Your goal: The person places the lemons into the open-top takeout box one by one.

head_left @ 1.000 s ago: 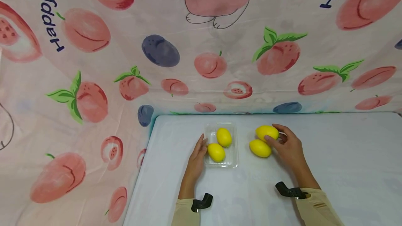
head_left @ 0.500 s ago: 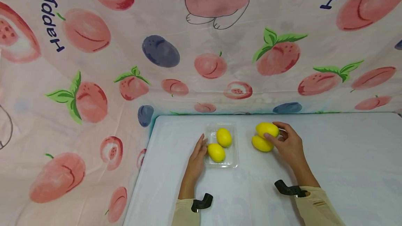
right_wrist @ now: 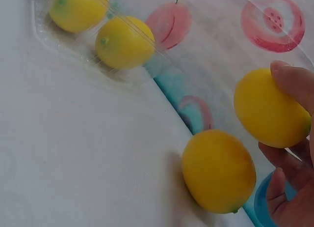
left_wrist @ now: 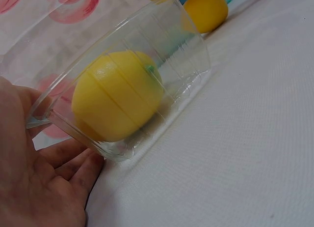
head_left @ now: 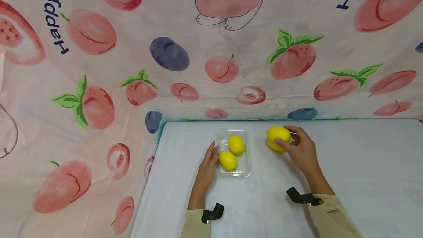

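Note:
In the head view a clear plastic box stands left of centre with two yellow lemons inside, one nearer lemon and one farther lemon. My left hand rests its fairly straight fingers against the box's left wall; the left wrist view puts the fingers by its lower corner. My right hand pinches a third lemon between thumb and fingers, right of the box. Close under it, another lemon lies on the table, mostly hidden behind the held one in the head view.
The white table runs back to a fruit-printed cloth hanging behind and at the left. Black wrist cameras sit on both forearms, one at the left sleeve and one at the right sleeve.
The right hand has moved slightly back and left with its lemon. The loose lemon beneath has shifted toward the back and is now more covered. The left hand and box have stayed put.

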### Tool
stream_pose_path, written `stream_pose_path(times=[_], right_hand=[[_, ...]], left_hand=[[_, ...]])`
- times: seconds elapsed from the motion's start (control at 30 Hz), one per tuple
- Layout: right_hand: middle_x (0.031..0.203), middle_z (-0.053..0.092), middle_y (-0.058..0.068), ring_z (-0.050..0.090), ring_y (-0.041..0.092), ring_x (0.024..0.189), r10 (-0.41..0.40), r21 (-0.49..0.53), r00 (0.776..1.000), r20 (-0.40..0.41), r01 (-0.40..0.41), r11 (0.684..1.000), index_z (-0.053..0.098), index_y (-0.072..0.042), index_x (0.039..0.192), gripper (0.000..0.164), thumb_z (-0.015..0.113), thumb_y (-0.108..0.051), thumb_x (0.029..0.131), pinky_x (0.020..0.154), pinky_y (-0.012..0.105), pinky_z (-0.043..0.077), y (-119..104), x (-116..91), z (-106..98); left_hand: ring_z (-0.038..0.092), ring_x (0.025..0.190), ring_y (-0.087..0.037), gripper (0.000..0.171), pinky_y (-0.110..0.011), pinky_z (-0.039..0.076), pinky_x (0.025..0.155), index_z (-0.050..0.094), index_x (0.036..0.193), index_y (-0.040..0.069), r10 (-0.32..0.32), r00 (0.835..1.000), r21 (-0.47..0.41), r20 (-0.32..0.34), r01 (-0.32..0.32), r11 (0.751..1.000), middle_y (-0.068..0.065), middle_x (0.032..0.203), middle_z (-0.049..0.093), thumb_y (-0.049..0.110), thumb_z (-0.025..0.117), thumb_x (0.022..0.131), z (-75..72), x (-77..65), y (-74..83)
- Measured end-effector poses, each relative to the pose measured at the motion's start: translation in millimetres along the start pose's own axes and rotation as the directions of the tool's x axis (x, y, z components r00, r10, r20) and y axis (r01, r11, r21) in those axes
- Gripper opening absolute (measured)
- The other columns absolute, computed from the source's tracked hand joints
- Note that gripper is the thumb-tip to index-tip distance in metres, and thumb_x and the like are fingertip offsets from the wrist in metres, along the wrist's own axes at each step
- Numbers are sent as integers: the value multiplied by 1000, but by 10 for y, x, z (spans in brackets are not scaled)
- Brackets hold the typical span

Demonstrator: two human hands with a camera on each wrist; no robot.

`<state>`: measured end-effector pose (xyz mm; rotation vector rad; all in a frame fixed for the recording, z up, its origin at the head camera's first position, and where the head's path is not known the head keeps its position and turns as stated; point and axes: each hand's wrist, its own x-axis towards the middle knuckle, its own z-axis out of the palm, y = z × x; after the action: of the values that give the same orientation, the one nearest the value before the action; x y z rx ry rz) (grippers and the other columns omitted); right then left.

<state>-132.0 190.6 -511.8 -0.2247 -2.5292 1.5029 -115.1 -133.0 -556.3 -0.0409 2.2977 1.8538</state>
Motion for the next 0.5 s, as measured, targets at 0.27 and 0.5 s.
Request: stream_pose_path(times=[0.27,0.5], right_hand=[[138,59,9,61,28,120,-43,6,999,-12,43,999,58,-13,141,64,79,-41,89,81,6,46,-97,-22,72],[134,61,9,62,28,117,-98,15,995,-17,98,995,60,-13,140,61,79,-39,89,84,7,46,-158,-29,137]], left_hand=[[36,152,-24,50,-52,24,127,30,159,45,1,1000,3,1,-1,1000,3,161,44,38,39,110,-7,-4,-8],[36,152,-24,51,-52,25,126,29,160,42,6,1000,16,2,-6,1000,4,161,44,38,39,110,-7,0,3]])
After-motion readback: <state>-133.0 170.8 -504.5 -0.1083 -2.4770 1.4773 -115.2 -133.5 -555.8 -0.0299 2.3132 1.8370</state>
